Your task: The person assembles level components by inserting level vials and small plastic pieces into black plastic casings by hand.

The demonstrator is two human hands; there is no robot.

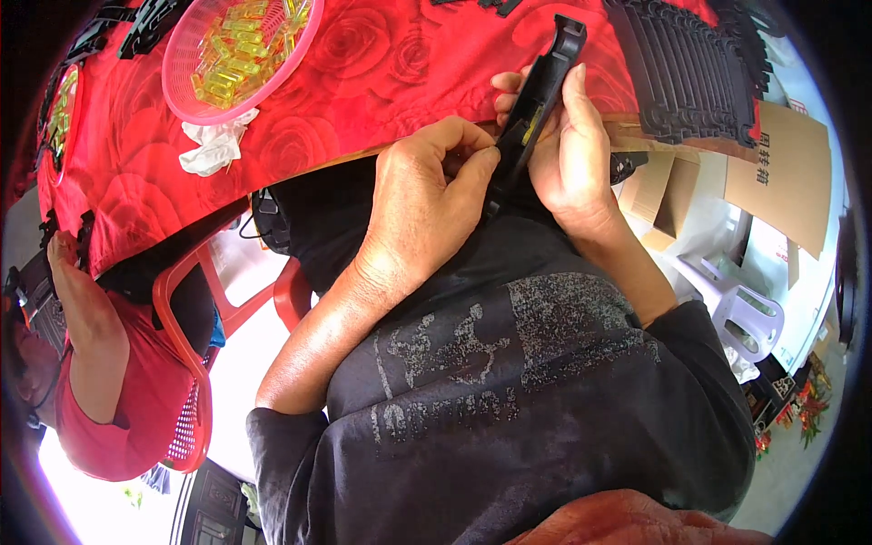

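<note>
A long black plastic part [549, 74] with a hollow channel is tilted in front of me, near the table's edge. Inside its channel shows a small clear yellow piece [528, 133]. My right hand [578, 150] holds the black part from the right, with the thumb along its side and fingers behind it. My left hand [422, 191] is closed, thumb and index finger pinched at the part's left edge near its lower end. Whatever lies between those fingertips is hidden.
On the red rose-patterned tablecloth [350, 68] stand a pink basket [173, 68] of yellow clear pieces and a crumpled white tissue [216, 145]. Rows of black parts [686, 73] lie at right. Cardboard boxes [781, 177] and a light stool [749, 318] stand beyond; a person in red [123, 391] sits left.
</note>
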